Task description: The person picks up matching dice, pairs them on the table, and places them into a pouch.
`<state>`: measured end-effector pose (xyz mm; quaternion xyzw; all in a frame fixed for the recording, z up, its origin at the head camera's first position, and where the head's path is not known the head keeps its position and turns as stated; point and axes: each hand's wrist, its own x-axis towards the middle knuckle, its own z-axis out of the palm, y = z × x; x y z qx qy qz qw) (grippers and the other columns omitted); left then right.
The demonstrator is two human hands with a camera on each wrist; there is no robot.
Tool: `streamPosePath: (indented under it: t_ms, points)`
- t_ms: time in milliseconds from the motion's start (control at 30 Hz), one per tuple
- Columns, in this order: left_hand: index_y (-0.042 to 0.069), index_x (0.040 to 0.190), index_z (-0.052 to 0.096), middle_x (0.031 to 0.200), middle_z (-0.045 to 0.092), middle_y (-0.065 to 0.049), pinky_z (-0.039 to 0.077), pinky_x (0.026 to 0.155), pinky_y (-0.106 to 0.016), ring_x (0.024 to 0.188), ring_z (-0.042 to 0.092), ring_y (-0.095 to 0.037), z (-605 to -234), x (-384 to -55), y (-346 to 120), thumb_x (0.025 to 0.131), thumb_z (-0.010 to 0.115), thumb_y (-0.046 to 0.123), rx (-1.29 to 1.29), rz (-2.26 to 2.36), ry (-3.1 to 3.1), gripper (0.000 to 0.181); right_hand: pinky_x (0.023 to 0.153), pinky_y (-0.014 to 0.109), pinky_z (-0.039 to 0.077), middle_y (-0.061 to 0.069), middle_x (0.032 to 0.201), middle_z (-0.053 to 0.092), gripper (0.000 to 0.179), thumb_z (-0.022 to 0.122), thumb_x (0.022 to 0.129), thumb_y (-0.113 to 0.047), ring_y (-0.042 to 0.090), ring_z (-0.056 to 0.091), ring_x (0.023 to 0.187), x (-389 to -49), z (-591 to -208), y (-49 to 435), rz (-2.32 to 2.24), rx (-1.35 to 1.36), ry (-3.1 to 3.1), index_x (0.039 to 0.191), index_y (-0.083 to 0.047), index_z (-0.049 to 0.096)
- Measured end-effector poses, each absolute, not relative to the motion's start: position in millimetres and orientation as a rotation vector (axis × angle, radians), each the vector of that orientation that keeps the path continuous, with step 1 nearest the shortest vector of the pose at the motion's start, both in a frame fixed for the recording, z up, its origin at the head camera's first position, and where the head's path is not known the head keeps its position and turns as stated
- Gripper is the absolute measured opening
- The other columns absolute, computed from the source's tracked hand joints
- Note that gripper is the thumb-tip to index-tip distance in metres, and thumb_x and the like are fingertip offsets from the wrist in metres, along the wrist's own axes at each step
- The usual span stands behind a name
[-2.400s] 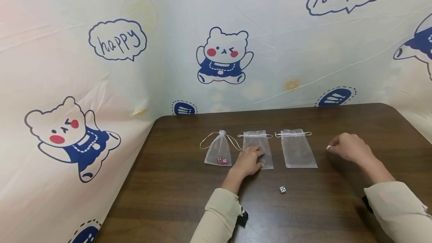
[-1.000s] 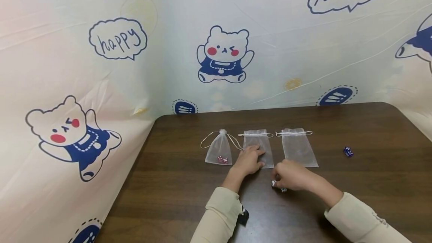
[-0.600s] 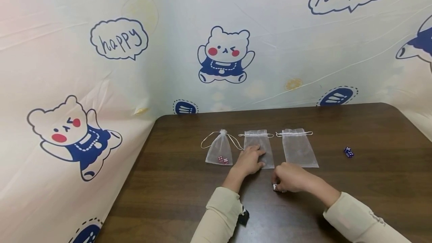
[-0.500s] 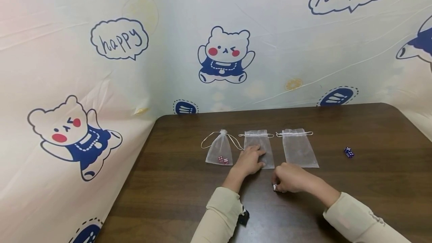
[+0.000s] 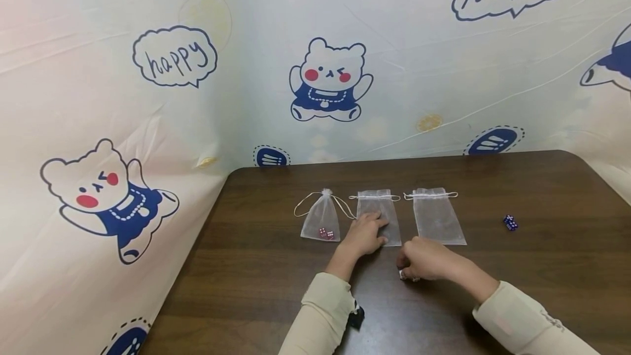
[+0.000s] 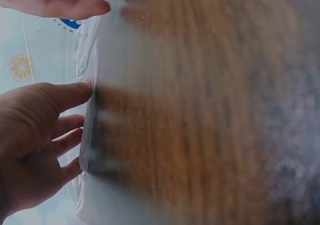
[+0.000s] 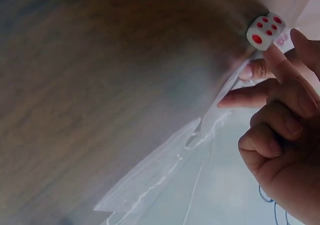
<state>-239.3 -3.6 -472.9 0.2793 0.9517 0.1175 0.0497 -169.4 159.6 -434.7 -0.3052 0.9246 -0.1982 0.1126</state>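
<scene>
My left hand [image 5: 365, 234] rests with spread fingers on the middle white mesh drawstring bag [image 5: 391, 229]. In front of the bags, my right hand [image 5: 425, 258] is low over the table, its thumb and index finger at a white die [image 5: 401, 274]. Red pips show on that die in the right wrist view, where the index fingertip touches it and the other fingers are curled. A second white die [image 5: 416, 279] is mostly hidden under the right hand. To the left stands a gathered mesh bag [image 5: 319, 218] with red dice [image 5: 326, 233] inside.
Another flat mesh bag [image 5: 439, 221] lies right of the middle one, its drawstring at the far end. Blue dice [image 5: 510, 223] sit together farther right on the brown wooden table [image 5: 246, 289]. A printed cloth [image 5: 394, 70] hangs behind the table.
From the right side, my right hand has brought a white die beside the other white die, uncovering the blue dice. In the last half second it barely moves. My left hand stays put.
</scene>
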Motion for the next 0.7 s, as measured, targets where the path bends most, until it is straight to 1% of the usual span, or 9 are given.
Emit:
streamPosePath:
  t_ms: [133, 267, 400, 567, 700]
  points:
    - [0.017, 0.126, 0.059, 0.138, 0.045, -0.005, 0.034, 0.098, -0.045, 0.127, 0.038, -0.022, -472.0, -239.4, -2.3, 0.086, 0.066, 0.028, 0.853, 0.339, 2.900, 0.042, 0.062, 0.032, 0.050, -0.007, 0.075, 0.067, 0.002, 0.072, 0.077, -0.015, 0.013, 0.063, 0.072, -172.4, -431.6, 164.4, -0.601, -0.848, 2.722, 0.078, -0.013, 0.072]
    - [0.018, 0.126, 0.059, 0.137, 0.046, -0.004, 0.035, 0.098, -0.044, 0.125, 0.040, -0.022, -470.9, -239.0, -1.1, 0.085, 0.066, 0.029, 0.851, 0.320, 2.907, 0.043, 0.060, 0.032, 0.048, -0.008, 0.077, 0.066, 0.004, 0.069, 0.081, -0.015, 0.012, 0.061, 0.070, -174.4, -428.0, 170.6, -0.630, -0.787, 2.754, 0.080, -0.013, 0.072]
    - [0.020, 0.123, 0.062, 0.133, 0.051, -0.001, 0.039, 0.094, -0.041, 0.120, 0.045, -0.021, -469.6, -238.4, -0.3, 0.083, 0.069, 0.031, 0.852, 0.271, 2.951, 0.043, 0.060, 0.031, 0.048, -0.006, 0.078, 0.067, 0.006, 0.067, 0.082, -0.015, 0.010, 0.061, 0.070, -175.6, -426.1, 176.8, -0.645, -0.792, 2.808, 0.083, -0.012, 0.073]
    - [0.026, 0.113, 0.068, 0.124, 0.058, 0.006, 0.043, 0.085, -0.038, 0.110, 0.052, -0.018, -471.7, -238.6, 0.5, 0.081, 0.069, 0.035, 0.868, 0.184, 3.036, 0.033, 0.062, 0.034, 0.048, -0.004, 0.079, 0.068, 0.007, 0.067, 0.082, -0.016, 0.012, 0.061, 0.071, -176.6, -426.6, 183.7, -0.652, -0.815, 2.858, 0.083, -0.012, 0.073]
    - [0.028, 0.103, 0.072, 0.114, 0.063, 0.010, 0.044, 0.081, -0.037, 0.102, 0.054, -0.015, -475.2, -240.9, 0.5, 0.082, 0.068, 0.036, 0.899, 0.151, 3.086, 0.023, 0.062, 0.033, 0.047, -0.003, 0.080, 0.068, 0.008, 0.066, 0.083, -0.015, 0.012, 0.061, 0.072, -177.1, -427.6, 189.0, -0.685, -0.791, 2.853, 0.084, -0.011, 0.073]
